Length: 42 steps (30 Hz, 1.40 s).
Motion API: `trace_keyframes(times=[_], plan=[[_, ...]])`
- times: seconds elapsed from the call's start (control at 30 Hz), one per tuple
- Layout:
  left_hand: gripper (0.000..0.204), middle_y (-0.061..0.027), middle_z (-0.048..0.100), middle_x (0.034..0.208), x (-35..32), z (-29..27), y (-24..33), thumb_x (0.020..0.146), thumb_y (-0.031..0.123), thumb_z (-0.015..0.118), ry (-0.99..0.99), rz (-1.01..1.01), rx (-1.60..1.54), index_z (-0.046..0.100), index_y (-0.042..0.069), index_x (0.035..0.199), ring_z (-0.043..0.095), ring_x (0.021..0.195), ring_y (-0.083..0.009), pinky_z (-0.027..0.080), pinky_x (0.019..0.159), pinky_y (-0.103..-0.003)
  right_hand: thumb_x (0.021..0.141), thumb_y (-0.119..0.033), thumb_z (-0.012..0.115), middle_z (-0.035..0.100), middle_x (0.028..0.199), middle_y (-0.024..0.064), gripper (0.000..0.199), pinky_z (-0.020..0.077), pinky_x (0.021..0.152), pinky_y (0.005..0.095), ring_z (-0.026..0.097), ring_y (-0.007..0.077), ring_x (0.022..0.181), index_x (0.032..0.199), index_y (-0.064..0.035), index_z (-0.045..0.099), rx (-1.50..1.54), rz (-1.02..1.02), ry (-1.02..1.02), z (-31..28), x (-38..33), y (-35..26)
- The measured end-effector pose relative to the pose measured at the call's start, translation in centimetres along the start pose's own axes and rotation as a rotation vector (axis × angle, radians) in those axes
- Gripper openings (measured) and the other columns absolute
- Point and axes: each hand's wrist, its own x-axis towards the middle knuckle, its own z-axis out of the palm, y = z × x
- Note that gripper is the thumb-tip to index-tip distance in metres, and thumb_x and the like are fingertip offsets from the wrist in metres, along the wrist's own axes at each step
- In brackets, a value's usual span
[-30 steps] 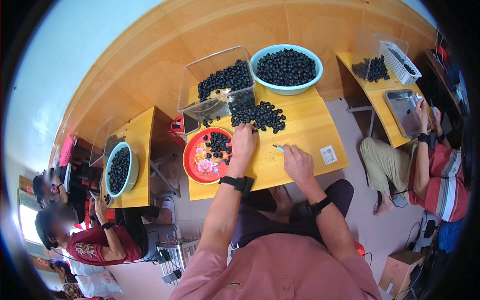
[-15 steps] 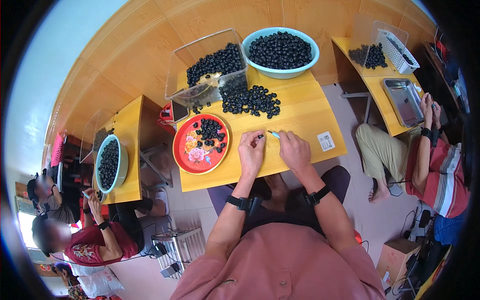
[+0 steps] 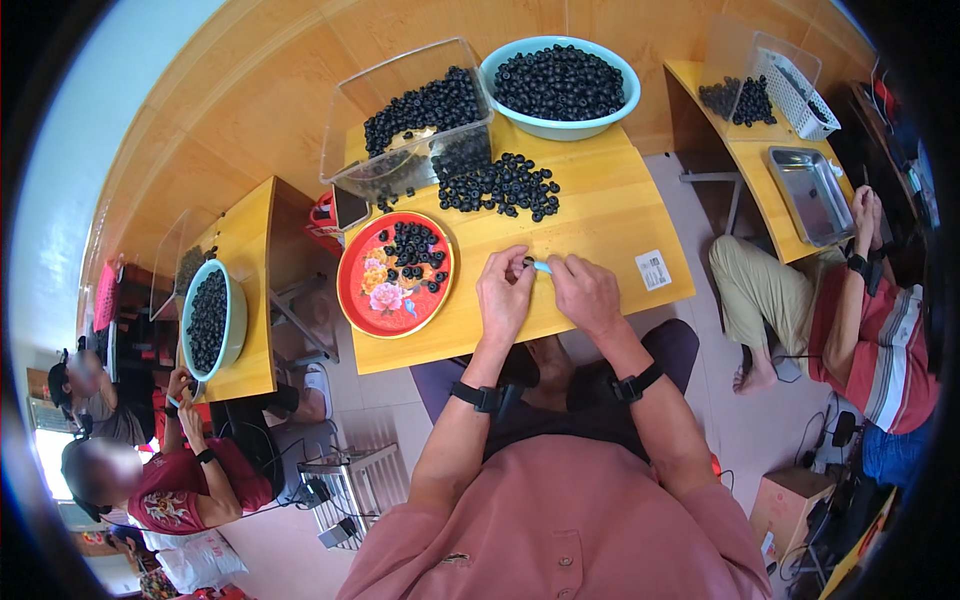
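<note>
Over the front of the yellow table [image 3: 600,215], my left hand [image 3: 504,293] pinches a small black ring-shaped piece [image 3: 528,262]. My right hand [image 3: 586,293] grips a slim tool with a light-blue handle [image 3: 543,267], its end against or very close to the piece; its tip is too small to make out. Left of my hands lies a red round tray [image 3: 355,300] with a flower print, several black pieces on it. Beyond my hands spreads a loose heap of black pieces [image 3: 500,187].
A clear plastic bin [image 3: 345,170] and a light-blue bowl [image 3: 565,130], both with black pieces, stand at the back. A white label [image 3: 653,270] is stuck near the right edge. Co-workers sit at tables on both sides, one with a metal tray [image 3: 790,170].
My hands have come closer together, and the blue-handled tool now meets or nearly meets the black piece. The whole view has shifted slightly.
</note>
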Motion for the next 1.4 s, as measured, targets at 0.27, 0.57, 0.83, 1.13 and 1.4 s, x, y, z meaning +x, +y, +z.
trace_keyframes(times=[0.27, 0.57, 0.83, 1.13, 1.4], plan=[[0.033, -0.0064, 0.068, 0.099, 0.0, 0.1, 0.0, 0.087, -0.007, 0.074, -0.051, -0.073, -0.064, 0.068, -0.003, 0.119, 0.067, 0.087, -0.0124, 0.056, 0.081, -0.026, 0.088, -0.012, 0.065, 0.058, 0.073, 0.0084, 0.011, 0.0547, 0.057, 0.0397, 0.066, 0.0261, 0.067, 0.097, -0.0064, 0.068, -0.004, 0.012, -0.016, 0.2, -0.1, 0.3], [0.037, -0.0041, 0.065, 0.1, 0.0, 0.0, -0.7, 0.09, -0.008, 0.074, -0.074, -0.179, -0.285, 0.059, -0.001, 0.122, 0.064, 0.087, -0.0102, 0.054, 0.083, -0.023, 0.088, -0.011, 0.065, 0.061, 0.076, 0.0093, 0.01, 0.0557, 0.058, 0.0409, 0.069, 0.0269, 0.07, 0.096, -0.0064, 0.068, 0.045, 0.017, -0.01, 0.3, 0.2, 0.2], [0.031, -0.0036, 0.065, 0.101, -0.2, -0.3, -0.7, 0.09, -0.009, 0.074, -0.015, -0.214, -0.436, 0.063, -0.001, 0.118, 0.064, 0.087, -0.0074, 0.053, 0.081, -0.021, 0.085, -0.01, 0.066, 0.059, 0.077, 0.0085, 0.015, 0.0554, 0.058, 0.0408, 0.068, 0.0267, 0.071, 0.1, -0.0078, 0.067, -0.048, 0.086, -0.033, 0.7, 0.1, 0.6], [0.022, 0.0003, 0.066, 0.094, -0.1, -0.3, -1.4, 0.091, -0.004, 0.075, 0.06, -0.121, -0.407, 0.069, 0.0, 0.112, 0.062, 0.083, -0.0048, 0.052, 0.077, -0.02, 0.085, -0.01, 0.068, 0.054, 0.075, 0.0068, 0.02, 0.0523, 0.058, 0.038, 0.063, 0.0243, 0.069, 0.104, -0.0071, 0.069, -0.067, 0.004, 0.091, -0.3, 0.2, 0.0], [0.021, -0.0019, 0.061, 0.101, -0.2, -0.5, -0.6, 0.091, -0.004, 0.074, 0.038, -0.088, -0.281, 0.071, -0.002, 0.112, 0.061, 0.088, -0.0068, 0.051, 0.08, -0.021, 0.086, -0.011, 0.068, 0.052, 0.075, 0.0066, 0.02, 0.0512, 0.058, 0.0379, 0.062, 0.0238, 0.069, 0.105, -0.0069, 0.069, -0.059, 0.0, 0.115, -0.3, 0.1, 0.1]])
